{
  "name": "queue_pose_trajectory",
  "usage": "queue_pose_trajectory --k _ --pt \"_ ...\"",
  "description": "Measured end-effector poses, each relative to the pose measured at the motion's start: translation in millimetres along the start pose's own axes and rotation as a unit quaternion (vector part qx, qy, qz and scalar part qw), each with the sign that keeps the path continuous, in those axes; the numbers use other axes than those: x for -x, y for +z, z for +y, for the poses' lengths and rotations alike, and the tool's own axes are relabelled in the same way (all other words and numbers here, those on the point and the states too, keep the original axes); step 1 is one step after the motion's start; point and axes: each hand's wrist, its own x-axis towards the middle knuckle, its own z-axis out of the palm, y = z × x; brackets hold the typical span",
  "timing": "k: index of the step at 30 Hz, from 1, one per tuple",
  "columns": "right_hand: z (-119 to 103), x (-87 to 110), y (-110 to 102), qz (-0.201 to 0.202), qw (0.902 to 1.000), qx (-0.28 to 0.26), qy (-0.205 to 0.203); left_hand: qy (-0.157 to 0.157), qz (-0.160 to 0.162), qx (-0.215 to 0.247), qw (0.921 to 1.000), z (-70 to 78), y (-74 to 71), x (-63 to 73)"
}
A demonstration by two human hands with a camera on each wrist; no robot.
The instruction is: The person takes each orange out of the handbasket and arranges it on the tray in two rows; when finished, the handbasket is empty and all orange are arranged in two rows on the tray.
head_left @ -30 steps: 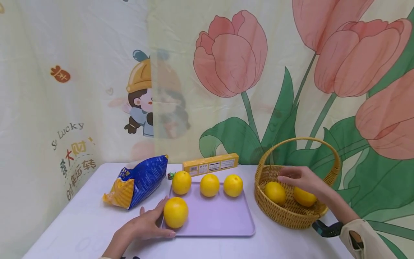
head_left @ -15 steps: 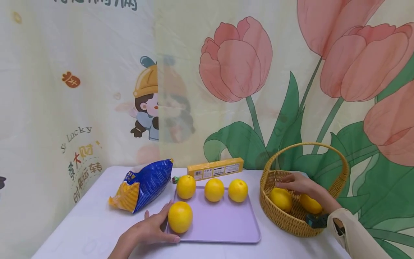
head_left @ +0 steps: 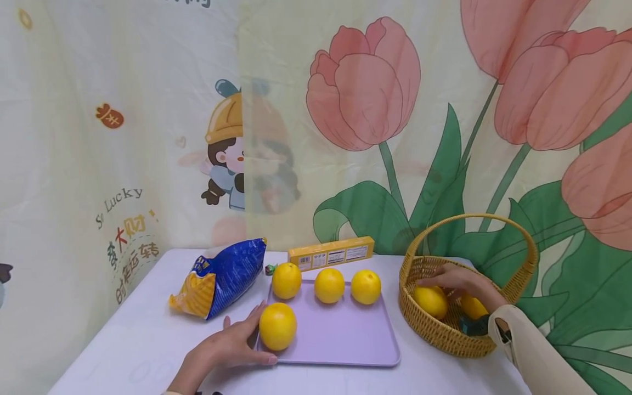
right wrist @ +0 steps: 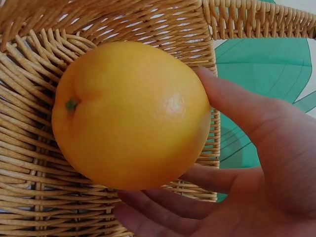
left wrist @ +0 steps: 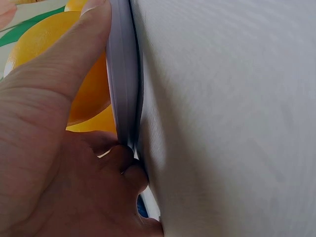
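My left hand spans the near left corner of the lilac tray. Its thumb lies along the front rim and its bent fingers press the side rim in the left wrist view. Beside it sits an orange on the tray. Inside the wicker basket, my right hand reaches over another orange. In the right wrist view the thumb tip is right at that orange's edge, with the fairly straight fingers spread along its other side. A further orange is partly hidden beneath the right wrist.
Three oranges, one of them the middle orange, line the tray's back edge. Behind them lies a long yellow box, with a small green-wrapped item near it. A blue and yellow bag lies left. The basket's handle arches overhead.
My right hand has moved lower into the basket and leftward over the left orange there. The left hand stays at the tray corner. The head view has shifted slightly.
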Motion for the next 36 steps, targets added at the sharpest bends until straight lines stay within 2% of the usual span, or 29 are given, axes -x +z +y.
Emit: queue_pose_trajectory --k 5,15,20,27,36 --pt "-4 -0.5 4 0.003 0.9997 0.006 0.024 -0.005 -0.002 -0.001 1.0 0.9 -0.9 -0.8" --pt "-3 -0.8 7 -0.025 0.9991 -0.013 0.033 0.0 -0.001 -0.003 1.0 1.5 -1.0 -0.1" --pt "-2 1.3 7 -0.022 0.9994 -0.016 0.023 -0.012 -0.004 -0.003 0.9999 2.1 -1.3 -0.9" --pt "3 4.5 6 -0.016 0.9996 -0.02 -0.008 -0.007 -0.006 -0.004 0.9999 1.4 -1.4 -1.1" --pt "5 4.6 4 0.009 0.9984 -0.055 -0.01 -0.014 -0.007 -0.003 0.9999 1.3 -1.2 -1.9"
